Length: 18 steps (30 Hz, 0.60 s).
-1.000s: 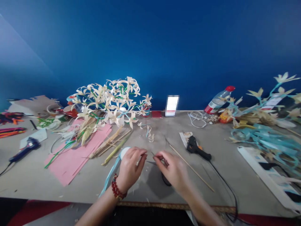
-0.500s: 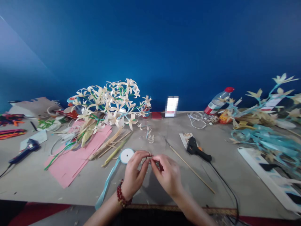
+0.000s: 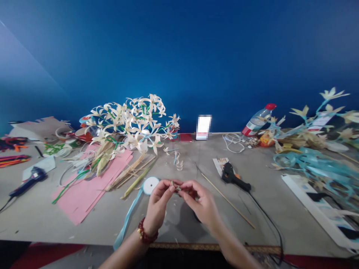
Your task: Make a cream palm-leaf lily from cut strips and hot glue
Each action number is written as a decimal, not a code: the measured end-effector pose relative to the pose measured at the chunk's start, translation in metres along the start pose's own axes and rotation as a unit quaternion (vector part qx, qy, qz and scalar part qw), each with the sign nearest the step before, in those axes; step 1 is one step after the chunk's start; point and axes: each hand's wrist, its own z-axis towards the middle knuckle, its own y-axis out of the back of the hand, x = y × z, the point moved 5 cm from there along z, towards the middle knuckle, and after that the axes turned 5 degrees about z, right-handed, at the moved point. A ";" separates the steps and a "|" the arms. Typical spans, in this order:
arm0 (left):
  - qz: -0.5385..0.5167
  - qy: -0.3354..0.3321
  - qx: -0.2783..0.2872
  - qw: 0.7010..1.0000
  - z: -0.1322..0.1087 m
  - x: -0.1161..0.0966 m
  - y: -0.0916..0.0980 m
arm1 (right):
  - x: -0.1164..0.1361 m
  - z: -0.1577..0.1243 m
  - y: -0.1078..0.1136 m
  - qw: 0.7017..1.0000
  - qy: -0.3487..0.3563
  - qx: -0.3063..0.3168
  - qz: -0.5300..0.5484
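Observation:
My left hand (image 3: 159, 201), with a red bead bracelet (image 3: 146, 231) at its wrist, pinches a small, pale greenish piece (image 3: 172, 184) between thumb and forefinger. Fingertips of my right hand (image 3: 200, 200) close together at the same spot, just over the table. Whatever lies between the right fingers is mostly hidden, too small to name. Right beside my left hand sits a white spool (image 3: 151, 185) with light blue ribbon (image 3: 129, 216) trailing toward the front edge. A thin stick (image 3: 228, 201) lies to the right of my right hand.
A black glue gun (image 3: 235, 177) rests on the right, its cord running to the front edge. Pink paper sheets (image 3: 75, 201), dry husk strips (image 3: 129, 172) and a blue glue gun (image 3: 28, 183) lie left. White flowers (image 3: 140, 123), a phone (image 3: 203, 127) and a bottle (image 3: 258, 121) stand behind.
Both hands have shifted slightly, and the left thumb now presses on the small pale piece, which shows more clearly. The view has turned a little to the right.

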 end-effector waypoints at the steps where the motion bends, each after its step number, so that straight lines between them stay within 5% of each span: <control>1: 0.009 -0.010 0.003 1.000 0.000 -0.002 0.000 | 0.001 0.001 0.000 1.000 -0.012 0.009 0.013; 9: 0.074 -0.094 0.038 0.992 0.001 -0.020 -0.005 | -0.003 0.004 -0.010 0.989 -0.054 0.082 0.112; 13: 0.116 -0.097 0.015 0.988 0.002 -0.017 0.000 | 0.005 -0.002 0.000 0.996 0.056 0.001 -0.070; 18: 0.145 -0.078 -0.007 0.986 0.005 -0.012 0.003 | 0.023 -0.011 -0.002 0.942 0.203 0.006 -0.266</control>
